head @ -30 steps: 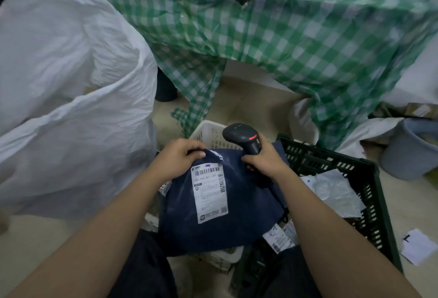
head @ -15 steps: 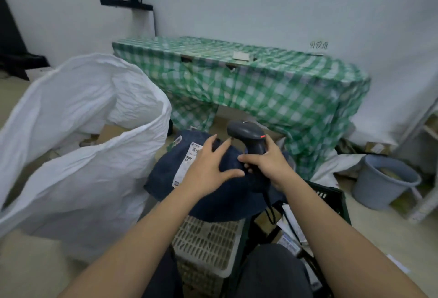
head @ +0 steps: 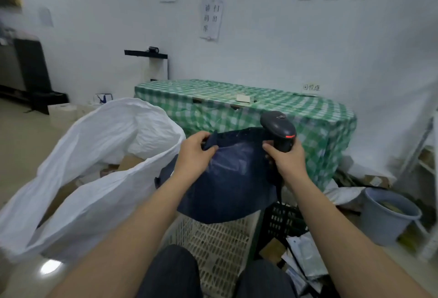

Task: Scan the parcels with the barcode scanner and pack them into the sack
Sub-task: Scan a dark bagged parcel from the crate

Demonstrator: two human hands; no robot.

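Head view, taking the sack point(head: 94, 155) as my landmark: its open mouth gapes at the far left, cardboard showing inside. Just right of its rim my left hand point(head: 193, 153) pinches the top corner of the dark blue parcel point(head: 227, 179), which hangs slack with its long edge running across between my hands. Farther right of the sack, my right hand point(head: 285, 157) curls round the barcode scanner point(head: 279, 129), thumb pressed on the parcel's other corner. My left hand is nearer the sack, so I judge the drop goes leftward over that rim.
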